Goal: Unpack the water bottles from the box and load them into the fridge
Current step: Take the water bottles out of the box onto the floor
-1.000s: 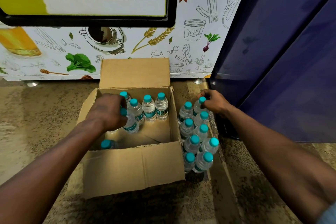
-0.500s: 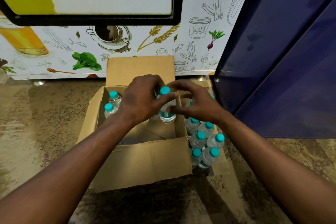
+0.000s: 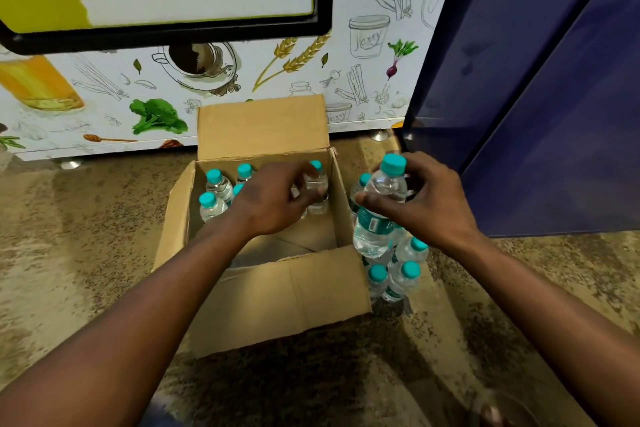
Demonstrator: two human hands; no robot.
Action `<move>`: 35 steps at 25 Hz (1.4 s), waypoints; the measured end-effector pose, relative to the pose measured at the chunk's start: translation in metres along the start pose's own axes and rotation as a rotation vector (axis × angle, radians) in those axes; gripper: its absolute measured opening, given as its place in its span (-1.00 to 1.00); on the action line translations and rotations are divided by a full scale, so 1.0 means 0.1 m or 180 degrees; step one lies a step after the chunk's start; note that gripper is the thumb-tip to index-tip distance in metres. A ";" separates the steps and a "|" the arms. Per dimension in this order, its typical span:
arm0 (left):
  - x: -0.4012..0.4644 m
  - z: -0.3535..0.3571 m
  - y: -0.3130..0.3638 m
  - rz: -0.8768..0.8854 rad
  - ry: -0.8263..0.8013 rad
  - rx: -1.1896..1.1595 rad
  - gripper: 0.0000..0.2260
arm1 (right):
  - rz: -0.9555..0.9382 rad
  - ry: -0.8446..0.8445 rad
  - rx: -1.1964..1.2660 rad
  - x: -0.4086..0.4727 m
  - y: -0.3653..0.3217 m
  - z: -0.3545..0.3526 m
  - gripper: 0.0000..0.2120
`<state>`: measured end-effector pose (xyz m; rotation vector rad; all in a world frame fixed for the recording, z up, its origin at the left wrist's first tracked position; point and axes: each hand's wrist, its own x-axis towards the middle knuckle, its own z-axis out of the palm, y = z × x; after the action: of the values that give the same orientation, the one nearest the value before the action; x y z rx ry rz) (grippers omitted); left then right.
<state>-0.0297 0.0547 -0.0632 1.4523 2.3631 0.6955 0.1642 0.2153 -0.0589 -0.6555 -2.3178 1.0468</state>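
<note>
Cardboard box (image 3: 277,302) walls are close, so the left hand (image 3: 273,198) gripping a boxed bottle (image 3: 317,191) may topple neighbours, while the right hand's (image 3: 429,198) held bottle (image 3: 377,215) could knock the floor cluster (image 3: 398,274).

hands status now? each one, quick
Left hand: grip closed on a bottle in the box.
Right hand: grip closed on a lifted bottle.

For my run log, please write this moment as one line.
stage: unpacking | right hand: holds bottle above floor bottles | left hand: grips bottle in box | box: open
</note>
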 end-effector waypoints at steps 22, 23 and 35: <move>-0.13 0.36 -0.75 -0.1639 -0.2188 0.2164 -0.63 | -0.0636 0.0364 -0.1761 -1.35 0.73 0.60 -0.51; -0.12 0.36 -0.72 -0.1613 -0.2094 0.2108 -0.67 | -0.0598 0.0306 -0.1814 -1.40 0.77 0.64 -0.48; 0.02 0.02 -0.20 -0.0803 -0.1224 0.1107 -0.59 | -0.0076 0.0160 -0.1971 -1.56 0.92 0.62 -0.24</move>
<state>-0.0452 0.0494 -0.0757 1.2357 2.3660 -0.0610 0.2632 0.1413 -0.2047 -0.8606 -2.5972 0.2750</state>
